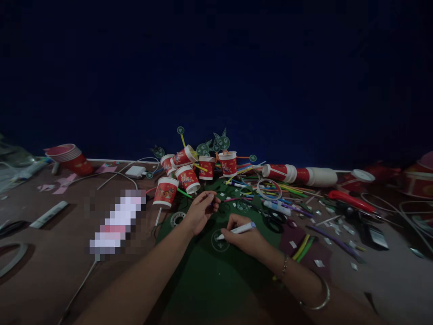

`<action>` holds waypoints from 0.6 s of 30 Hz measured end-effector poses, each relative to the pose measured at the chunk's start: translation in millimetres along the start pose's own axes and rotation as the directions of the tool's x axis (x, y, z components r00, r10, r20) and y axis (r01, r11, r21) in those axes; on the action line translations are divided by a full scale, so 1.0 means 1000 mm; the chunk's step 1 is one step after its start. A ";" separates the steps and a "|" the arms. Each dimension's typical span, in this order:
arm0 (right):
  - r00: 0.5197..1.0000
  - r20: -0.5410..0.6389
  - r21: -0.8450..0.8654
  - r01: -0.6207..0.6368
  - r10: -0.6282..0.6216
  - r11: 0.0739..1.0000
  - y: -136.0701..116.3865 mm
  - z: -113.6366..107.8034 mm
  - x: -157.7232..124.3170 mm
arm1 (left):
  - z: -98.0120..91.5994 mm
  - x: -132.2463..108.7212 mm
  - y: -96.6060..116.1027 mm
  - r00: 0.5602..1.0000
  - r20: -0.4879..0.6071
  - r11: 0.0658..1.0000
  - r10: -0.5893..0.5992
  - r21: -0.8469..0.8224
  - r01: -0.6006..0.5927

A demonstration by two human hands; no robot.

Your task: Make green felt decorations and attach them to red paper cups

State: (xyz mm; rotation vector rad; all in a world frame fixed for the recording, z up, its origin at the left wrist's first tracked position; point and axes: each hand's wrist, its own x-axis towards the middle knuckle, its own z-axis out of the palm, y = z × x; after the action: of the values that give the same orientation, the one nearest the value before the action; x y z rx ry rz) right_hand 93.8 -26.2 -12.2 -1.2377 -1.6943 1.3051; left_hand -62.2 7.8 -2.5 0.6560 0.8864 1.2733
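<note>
My right hand (pixel 245 234) grips a white marker (pixel 244 228) with a bluish end. The marker's tip is at a white-outlined circle (pixel 220 246) drawn on dark green paper (pixel 203 280); small marks show inside the circle. Just to the left, above the same paper, is my left hand (pixel 201 212), its fingers curled together. Something small and dark may be between those fingertips, but I cannot make it out. A roll of tape (pixel 177 219) lies beside my left wrist.
Red paper cups (pixel 165 193) with straws and green cutouts (pixel 223 142) cluster behind my hands. Black scissors (pixel 273 222), a glue tube (pixel 277 207) and many coloured sticks lie right. Further right is a red-handled tool (pixel 352 201). A lit, blurred screen (pixel 118 223) with a cable lies left.
</note>
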 end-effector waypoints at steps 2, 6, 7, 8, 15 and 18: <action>1.000 -0.001 0.001 -0.008 0.008 1.000 0.000 0.000 0.000 | 0.000 0.000 0.000 1.000 0.002 1.000 0.000 0.001 0.000; 1.000 -0.001 -0.006 -0.001 0.001 1.000 0.000 0.000 0.000 | -0.001 0.000 0.000 1.000 0.005 1.000 -0.004 -0.002 0.004; 1.000 0.000 -0.001 -0.003 0.003 1.000 -0.001 0.000 0.000 | -0.001 0.000 0.000 1.000 0.007 1.000 -0.004 -0.001 0.004; 1.000 0.000 0.012 -0.011 0.011 1.000 -0.001 0.000 0.000 | -0.001 0.000 0.000 1.000 0.008 1.000 -0.003 0.000 0.003; 0.993 -0.101 0.096 -0.045 0.055 0.994 -0.002 -0.008 0.003 | -0.001 0.000 0.000 1.000 0.010 1.000 -0.005 -0.008 0.005; 0.986 -0.155 0.038 -0.063 0.068 0.997 0.001 -0.012 0.003 | 0.000 0.000 0.001 1.000 0.004 1.000 -0.003 -0.015 0.003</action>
State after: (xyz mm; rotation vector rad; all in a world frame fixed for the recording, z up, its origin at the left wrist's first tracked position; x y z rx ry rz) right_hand 103.7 -19.2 -9.7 -1.3495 -1.5280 1.2351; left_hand -62.5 7.9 -2.1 0.6454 0.8735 1.2746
